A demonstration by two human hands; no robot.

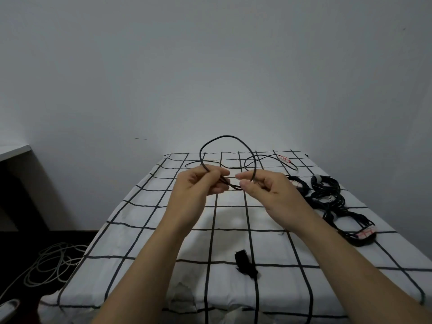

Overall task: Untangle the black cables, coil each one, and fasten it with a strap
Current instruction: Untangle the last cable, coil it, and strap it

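The black cable (224, 136) is gripped by the left hand (201, 183), whose fingers are curled round the gathered turns, while the next stretch is pinched between thumb and fingers of the right hand (266, 187). A loop is held up between the two hands, probably so that it can be laid onto those turns. The loose remainder is left trailing on the checked cloth (163, 230) behind, where it can be drawn in freely. A black strap (244, 264) is kept near the front edge, seemingly ready for fastening. At the right, bundled cables (327, 191) are set aside, well apart from the work
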